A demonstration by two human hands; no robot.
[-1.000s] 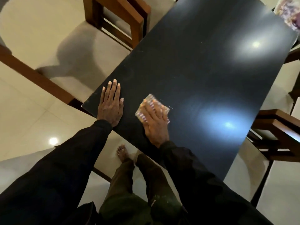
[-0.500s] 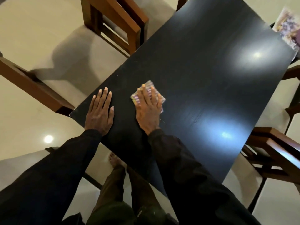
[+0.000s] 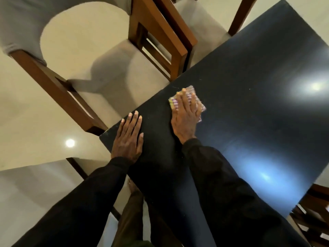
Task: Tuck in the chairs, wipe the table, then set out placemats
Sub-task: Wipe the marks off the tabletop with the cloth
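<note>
Wiping looks under way: the right hand [image 3: 185, 120] presses a small multicoloured checked cloth [image 3: 195, 97] with flat fingers onto the glossy black table [image 3: 249, 131], at two o'clock from the flat, spread left hand [image 3: 129, 139], no placemats laid yet.

Long black sleeves cover both arms: left sleeve [image 3: 80, 202] at 7 o'clock, right sleeve [image 3: 231, 202] at 5 o'clock, plain cuffs meeting left hand [image 3: 129, 138] and right hand [image 3: 185, 118] at the wrists. At 6 o'clock, trousers [image 3: 131, 221], apparently dark olive in dim light. One foot [image 3: 132, 185] bare.
</note>
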